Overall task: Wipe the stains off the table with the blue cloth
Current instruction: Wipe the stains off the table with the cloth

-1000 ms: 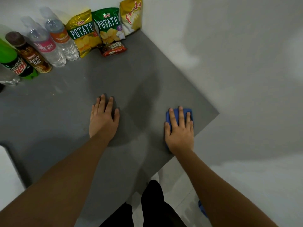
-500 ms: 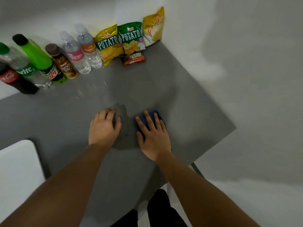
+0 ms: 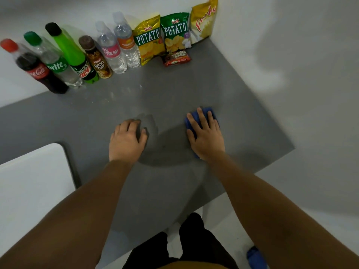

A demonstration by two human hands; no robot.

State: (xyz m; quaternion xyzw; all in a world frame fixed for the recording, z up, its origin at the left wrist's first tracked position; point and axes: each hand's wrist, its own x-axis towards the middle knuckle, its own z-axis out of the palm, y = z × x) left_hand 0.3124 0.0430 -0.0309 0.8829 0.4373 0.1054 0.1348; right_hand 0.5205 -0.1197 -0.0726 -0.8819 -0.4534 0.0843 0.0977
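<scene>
Your right hand (image 3: 206,135) presses flat on the blue cloth (image 3: 202,117); left hand (image 3: 126,140) lies open on the smooth grey counter (image 3: 242,121), near bottles (image 3: 58,61) of cola and clear soda.

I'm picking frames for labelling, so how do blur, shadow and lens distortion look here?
Head view: motion blur softens the Coca-Cola bottle and the table's right edge; dark shadows lie between the left hand and the right hand pressing the blue cloth; wide-angle distortion leans the bottles outward; lighting is dim, with faint glare spots on the grey surface.
</scene>
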